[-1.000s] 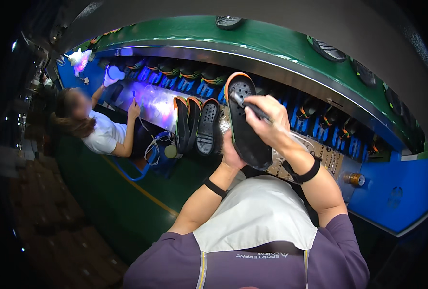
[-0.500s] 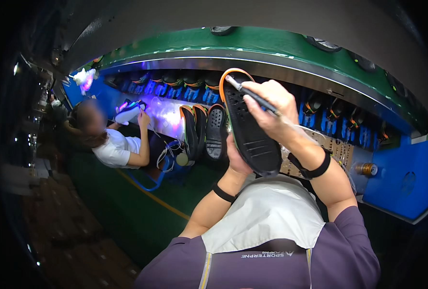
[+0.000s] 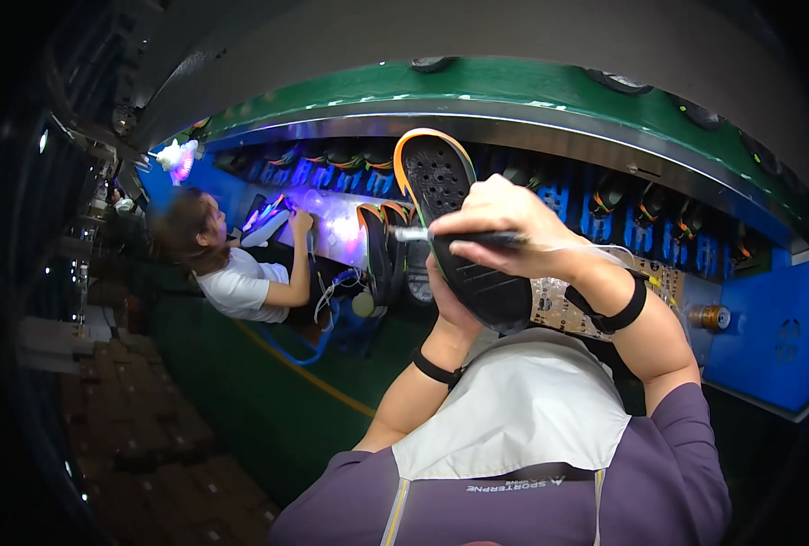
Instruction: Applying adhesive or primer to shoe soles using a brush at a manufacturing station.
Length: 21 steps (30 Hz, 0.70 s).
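My left hand (image 3: 452,298) is closed around the lower left side of a black shoe sole (image 3: 434,175) with an orange rim, holding it tilted up in front of me. Its inner face has small holes toward the far end and grooves toward the near end. A black-handled brush (image 3: 488,238) with a clear tube trailing from it is pinched in my right hand (image 3: 518,218). The brush's pale tip lies at the sole's left edge, about midway along; whether it touches is unclear. Just left of the sole stand more orange-rimmed soles (image 3: 380,259).
Beyond runs a green conveyor (image 3: 350,111) with a metal edge, carrying shoes. Below it, shoes sit in blue holders (image 3: 596,225). Patterned cardboard (image 3: 559,305) and a drink can (image 3: 709,317) lie to the right. A person in white (image 3: 250,282) works at left with another shoe.
My right hand has brought the brush from the sole's far tip down to its left edge, turning it nearly level. My view has shifted slightly; the co-worker's head has turned.
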Available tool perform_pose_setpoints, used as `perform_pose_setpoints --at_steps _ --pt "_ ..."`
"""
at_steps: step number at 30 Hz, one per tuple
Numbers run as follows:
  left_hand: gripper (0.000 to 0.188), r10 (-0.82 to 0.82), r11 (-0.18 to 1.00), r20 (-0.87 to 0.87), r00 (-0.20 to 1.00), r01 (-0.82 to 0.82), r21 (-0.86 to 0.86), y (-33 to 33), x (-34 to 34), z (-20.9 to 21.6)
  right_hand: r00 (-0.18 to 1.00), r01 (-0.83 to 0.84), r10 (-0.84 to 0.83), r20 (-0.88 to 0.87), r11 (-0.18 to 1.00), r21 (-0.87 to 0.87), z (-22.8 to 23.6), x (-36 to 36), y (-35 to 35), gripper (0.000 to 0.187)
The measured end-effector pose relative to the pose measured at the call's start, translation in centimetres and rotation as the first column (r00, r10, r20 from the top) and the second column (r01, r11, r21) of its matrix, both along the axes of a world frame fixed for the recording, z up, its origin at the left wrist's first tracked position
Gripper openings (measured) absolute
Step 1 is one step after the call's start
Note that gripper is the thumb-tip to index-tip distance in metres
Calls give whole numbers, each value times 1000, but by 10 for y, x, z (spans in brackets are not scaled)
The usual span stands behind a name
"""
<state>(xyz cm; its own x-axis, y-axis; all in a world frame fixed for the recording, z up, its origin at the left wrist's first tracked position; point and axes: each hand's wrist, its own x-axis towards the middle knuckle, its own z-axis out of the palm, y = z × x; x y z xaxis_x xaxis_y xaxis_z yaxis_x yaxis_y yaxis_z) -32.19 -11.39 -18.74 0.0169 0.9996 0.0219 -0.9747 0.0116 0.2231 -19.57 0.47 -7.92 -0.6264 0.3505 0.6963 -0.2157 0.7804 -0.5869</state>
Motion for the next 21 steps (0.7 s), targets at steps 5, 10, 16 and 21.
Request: perform_pose_setpoints --at_steps 5,10,16,21 --pt "73 5 991 2 1000 -5 132 5 -1 -1 952 287 -300 61 944 161 10 -1 -4 27" --pt "73 32 992 -56 998 -25 122 9 -11 -5 998 59 -60 -8 992 -107 10 4 -13 27" --pt "91 71 981 -24 997 -65 182 14 -28 -19 941 -262 255 223 965 4 13 1 -23 24" --pt "83 180 984 -160 971 -178 31 11 -34 -11 977 70 -105 188 980 184 10 4 -18 38"
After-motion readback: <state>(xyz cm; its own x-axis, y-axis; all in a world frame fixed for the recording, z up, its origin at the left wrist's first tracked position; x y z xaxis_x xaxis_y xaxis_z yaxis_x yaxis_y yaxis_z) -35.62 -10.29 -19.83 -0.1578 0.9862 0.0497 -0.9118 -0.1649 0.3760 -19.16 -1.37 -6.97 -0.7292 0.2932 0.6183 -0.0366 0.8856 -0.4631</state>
